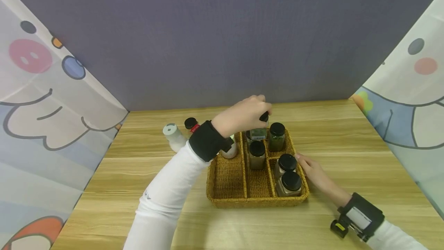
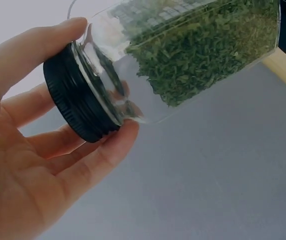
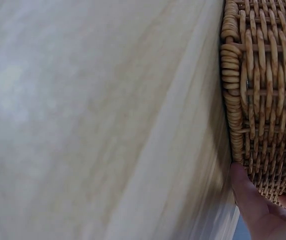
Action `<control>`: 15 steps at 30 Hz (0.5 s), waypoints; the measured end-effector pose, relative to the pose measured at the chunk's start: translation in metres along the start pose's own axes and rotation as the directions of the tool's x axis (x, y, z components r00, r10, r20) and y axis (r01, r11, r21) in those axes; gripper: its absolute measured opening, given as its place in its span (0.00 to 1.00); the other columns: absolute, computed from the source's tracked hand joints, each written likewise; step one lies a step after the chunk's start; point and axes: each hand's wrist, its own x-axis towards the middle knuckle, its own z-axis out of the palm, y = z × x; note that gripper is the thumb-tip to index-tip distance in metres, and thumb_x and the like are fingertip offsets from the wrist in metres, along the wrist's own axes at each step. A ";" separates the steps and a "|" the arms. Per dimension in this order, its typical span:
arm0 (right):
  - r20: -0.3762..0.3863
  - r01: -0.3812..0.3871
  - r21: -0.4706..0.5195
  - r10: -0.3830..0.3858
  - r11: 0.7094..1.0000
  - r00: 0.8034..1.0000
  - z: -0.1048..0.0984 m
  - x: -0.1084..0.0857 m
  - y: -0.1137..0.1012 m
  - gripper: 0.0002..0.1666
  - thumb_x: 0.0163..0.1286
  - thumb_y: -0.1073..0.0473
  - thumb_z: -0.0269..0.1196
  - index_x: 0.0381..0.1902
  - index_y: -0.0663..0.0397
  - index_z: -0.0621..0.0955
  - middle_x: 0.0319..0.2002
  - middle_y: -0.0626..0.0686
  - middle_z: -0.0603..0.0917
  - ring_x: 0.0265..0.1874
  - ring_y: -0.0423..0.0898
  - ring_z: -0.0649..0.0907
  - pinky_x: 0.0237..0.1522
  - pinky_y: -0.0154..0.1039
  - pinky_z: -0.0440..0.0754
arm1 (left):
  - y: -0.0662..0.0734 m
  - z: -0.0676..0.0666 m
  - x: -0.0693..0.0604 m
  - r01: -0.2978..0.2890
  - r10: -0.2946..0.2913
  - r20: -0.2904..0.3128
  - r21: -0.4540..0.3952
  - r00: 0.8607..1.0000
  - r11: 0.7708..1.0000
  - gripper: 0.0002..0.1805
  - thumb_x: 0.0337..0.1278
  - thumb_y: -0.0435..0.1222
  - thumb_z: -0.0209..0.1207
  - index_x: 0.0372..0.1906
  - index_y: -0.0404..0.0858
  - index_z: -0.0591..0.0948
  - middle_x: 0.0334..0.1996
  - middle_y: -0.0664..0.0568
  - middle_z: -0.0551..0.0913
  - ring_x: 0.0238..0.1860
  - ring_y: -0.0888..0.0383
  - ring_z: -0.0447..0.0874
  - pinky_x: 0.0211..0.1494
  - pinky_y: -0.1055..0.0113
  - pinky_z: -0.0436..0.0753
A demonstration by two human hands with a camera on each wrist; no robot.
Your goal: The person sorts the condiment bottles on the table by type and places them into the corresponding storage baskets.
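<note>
My left hand [image 1: 247, 115] pinches the black lid [image 2: 78, 95] of a clear glass jar of green dried herbs [image 2: 198, 50]. In the head view this jar [image 1: 258, 133] is tilted above the back of a wicker basket [image 1: 256, 203], beside another herb jar [image 1: 276, 137] standing in the back right compartment. My right hand [image 1: 313, 173] touches the basket's right side; in the right wrist view its fingers [image 3: 248, 195] rest against the woven wall [image 3: 268, 100]. A black-lidded jar [image 1: 257, 155] stands in the middle compartment, with another partly hidden behind it.
Two black-lidded jars [image 1: 290, 182] stand in the front right compartment. A white container [image 1: 229, 149] is in the left compartment, partly hidden by my left wrist. Left of the basket, on the wooden table [image 1: 138, 173], are a white bottle [image 1: 174, 138] and a black-lidded jar with a red label [image 1: 191, 124].
</note>
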 end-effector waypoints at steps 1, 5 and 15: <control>0.002 0.000 0.000 0.000 1.000 1.000 0.000 0.000 0.000 0.36 0.72 0.46 0.37 0.59 0.78 0.59 0.60 0.74 0.56 0.60 0.69 0.56 0.60 0.61 0.54 | 0.002 0.000 0.002 -0.003 0.003 0.003 0.004 1.000 1.000 0.17 0.52 0.42 0.58 0.47 0.41 0.77 0.41 0.50 0.74 0.40 0.58 0.72 0.39 0.72 0.73; 0.006 0.004 0.005 -0.004 1.000 1.000 0.000 -0.001 0.000 0.36 0.72 0.47 0.37 0.59 0.78 0.59 0.61 0.74 0.55 0.60 0.69 0.56 0.60 0.61 0.54 | 0.010 0.003 0.010 -0.017 0.017 0.004 -0.003 1.000 1.000 0.17 0.52 0.42 0.58 0.47 0.41 0.77 0.40 0.51 0.73 0.39 0.59 0.71 0.39 0.73 0.73; -0.008 -0.002 0.008 0.003 1.000 1.000 -0.001 -0.001 0.001 0.36 0.72 0.47 0.37 0.59 0.79 0.59 0.61 0.74 0.55 0.60 0.68 0.56 0.60 0.61 0.54 | 0.022 0.014 0.029 -0.063 0.063 -0.020 -0.018 0.998 0.998 0.12 0.53 0.39 0.57 0.44 0.41 0.78 0.38 0.53 0.73 0.37 0.61 0.70 0.37 0.75 0.72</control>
